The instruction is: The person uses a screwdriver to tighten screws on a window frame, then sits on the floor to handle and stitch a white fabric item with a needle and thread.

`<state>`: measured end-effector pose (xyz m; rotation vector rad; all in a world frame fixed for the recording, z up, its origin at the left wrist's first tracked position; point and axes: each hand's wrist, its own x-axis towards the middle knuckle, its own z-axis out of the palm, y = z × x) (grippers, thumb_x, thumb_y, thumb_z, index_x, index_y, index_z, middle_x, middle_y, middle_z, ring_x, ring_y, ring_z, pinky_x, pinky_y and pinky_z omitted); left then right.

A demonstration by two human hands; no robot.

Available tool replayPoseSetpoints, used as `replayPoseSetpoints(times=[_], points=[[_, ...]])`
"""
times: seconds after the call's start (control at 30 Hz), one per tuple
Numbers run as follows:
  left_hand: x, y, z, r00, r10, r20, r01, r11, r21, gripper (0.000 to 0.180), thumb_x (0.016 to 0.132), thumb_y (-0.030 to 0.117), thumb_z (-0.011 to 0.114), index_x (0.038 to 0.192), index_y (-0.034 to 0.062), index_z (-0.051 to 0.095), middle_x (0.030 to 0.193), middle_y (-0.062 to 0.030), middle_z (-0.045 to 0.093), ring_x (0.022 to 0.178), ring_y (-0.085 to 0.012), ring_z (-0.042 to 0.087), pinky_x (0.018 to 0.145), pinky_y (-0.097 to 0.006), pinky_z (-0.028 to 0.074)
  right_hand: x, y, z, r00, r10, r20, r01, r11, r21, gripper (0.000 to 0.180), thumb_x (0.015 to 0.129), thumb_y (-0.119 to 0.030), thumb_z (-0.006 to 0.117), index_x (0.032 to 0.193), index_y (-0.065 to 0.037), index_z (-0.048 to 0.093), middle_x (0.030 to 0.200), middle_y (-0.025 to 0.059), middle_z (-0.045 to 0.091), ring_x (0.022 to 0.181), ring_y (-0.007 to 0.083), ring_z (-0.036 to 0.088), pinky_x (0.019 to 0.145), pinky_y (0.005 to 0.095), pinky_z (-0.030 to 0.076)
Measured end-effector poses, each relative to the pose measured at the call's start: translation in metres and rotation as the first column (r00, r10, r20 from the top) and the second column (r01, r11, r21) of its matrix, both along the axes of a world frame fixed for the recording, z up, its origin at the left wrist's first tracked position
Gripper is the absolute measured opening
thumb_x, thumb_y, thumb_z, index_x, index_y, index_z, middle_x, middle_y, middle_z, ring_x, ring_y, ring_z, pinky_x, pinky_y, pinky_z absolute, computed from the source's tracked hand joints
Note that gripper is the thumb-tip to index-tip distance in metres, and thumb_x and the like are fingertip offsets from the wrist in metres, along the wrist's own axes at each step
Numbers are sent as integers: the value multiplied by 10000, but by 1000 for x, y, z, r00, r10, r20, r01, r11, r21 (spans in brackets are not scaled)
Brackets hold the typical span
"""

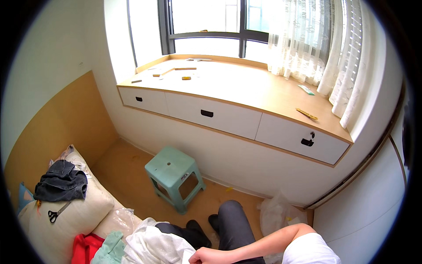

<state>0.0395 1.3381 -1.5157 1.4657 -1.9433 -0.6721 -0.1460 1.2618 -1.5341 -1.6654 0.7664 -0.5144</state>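
Observation:
My right hand [205, 256] is at the lower edge, its bare forearm coming in from the right. Its fingers are curled closed at the edge of a white, slightly glittery cloth [154, 246] that is spread over my lap. The frame's edge cuts off part of the hand. Beside the white cloth lie a mint-green cloth [110, 250] and a red cloth [84, 247]. Black-handled scissors [56, 214] rest on a cream cushion [83, 215], next to a folded dark denim garment [61, 181]. My left hand is out of the picture.
A pale green plastic stool [171, 160] stands ahead of my knees. Beyond it, a wooden window ledge [246, 88] with white drawers holds a yellow cutter [306, 114], a green-and-white tube [306, 89] and several small tools. Clear plastic wrapping [279, 211] lies on the floor at right.

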Motion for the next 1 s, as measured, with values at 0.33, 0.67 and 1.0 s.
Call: replayPoseSetpoints(times=[0.33,0.67,1.0], points=[[19,14,-4,995,-44,-94,55,991,121,143,813,124,722,939,55,720,802,-177,682,691,-364,657,627,-435,533,13,52,-45,994,-102,42,84,948,306,275,949,-279,714,850,-22,727,713,52,685,664,98,584,621,300,493],[19,33,-24,921,210,-328,-58,907,418,74,849,64,770,902,18,746,738,-121,708,639,-144,631,607,-310,520,8,55,-58,999,-34,3,31,948,315,333,921,-333,739,764,-43,685,630,30,600,615,105,521,568,320,444],[25,24,-33,794,395,-462,-95,832,547,57,871,15,747,911,-12,717,839,-44,717,770,-84,647,689,-251,530,0,34,-23,947,-317,59,315,949,29,140,850,-134,791,847,-11,725,674,76,646,572,110,566,536,285,458]])
